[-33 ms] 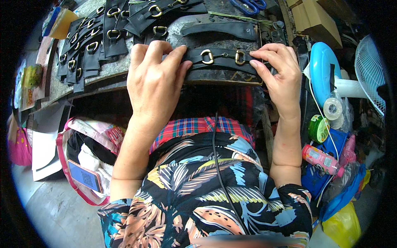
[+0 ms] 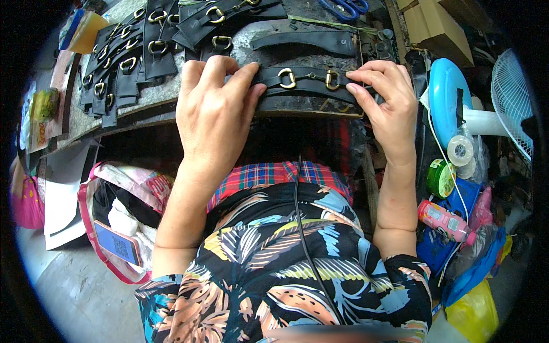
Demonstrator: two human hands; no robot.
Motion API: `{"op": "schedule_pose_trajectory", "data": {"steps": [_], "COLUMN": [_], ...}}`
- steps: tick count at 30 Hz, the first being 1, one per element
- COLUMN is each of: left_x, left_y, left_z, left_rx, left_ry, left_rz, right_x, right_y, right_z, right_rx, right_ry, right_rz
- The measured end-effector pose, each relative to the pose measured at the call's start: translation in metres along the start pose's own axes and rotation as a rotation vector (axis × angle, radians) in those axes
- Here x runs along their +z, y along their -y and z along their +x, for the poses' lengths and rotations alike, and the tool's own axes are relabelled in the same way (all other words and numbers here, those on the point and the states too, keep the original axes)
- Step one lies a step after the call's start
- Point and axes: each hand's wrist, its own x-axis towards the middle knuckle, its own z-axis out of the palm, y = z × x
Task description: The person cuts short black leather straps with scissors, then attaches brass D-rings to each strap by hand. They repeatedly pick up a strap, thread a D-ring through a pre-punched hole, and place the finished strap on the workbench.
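A black leather strap (image 2: 270,78) with two brass-coloured D-shaped rings, joined by a small metal link, lies along the front of the workbench (image 2: 189,91). My left hand (image 2: 211,114) pinches its left end between thumb and fingers. At the opposite end, the thumb and fingertips of my right hand (image 2: 392,108) close on the strap's tip. Just behind it lies a plain, slightly curved black leather piece (image 2: 306,42). Similar straps with brass rings (image 2: 157,60) overlap in a pile beyond and left of my left hand.
Blue-handled scissors (image 2: 343,8) lie at the bench's back. Right of the bench are a cardboard box (image 2: 437,28), a blue-and-white fan (image 2: 449,86), a tape roll (image 2: 460,150) and a pink bottle (image 2: 445,221). A bag (image 2: 86,220) holding a phone (image 2: 117,243) sits at left.
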Motion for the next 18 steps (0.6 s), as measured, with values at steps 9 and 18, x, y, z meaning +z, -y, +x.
{"op": "schedule_pose_trajectory", "data": {"steps": [9, 18], "left_x": [0.0036, 0.0032], "left_y": [0.0023, 0.0014], "left_z": [0.0031, 0.0019], "left_rx": [0.002, -0.027], "left_ry": [-0.005, 0.008], "left_rz": [0.006, -0.003], "right_x": [-0.0017, 0.0003], "right_y": [0.0002, 0.0008], "right_z": [-0.0015, 0.0008], "right_rx": [-0.008, -0.051], "right_ry": [-0.008, -0.009], "right_rz": [-0.008, -0.103]}}
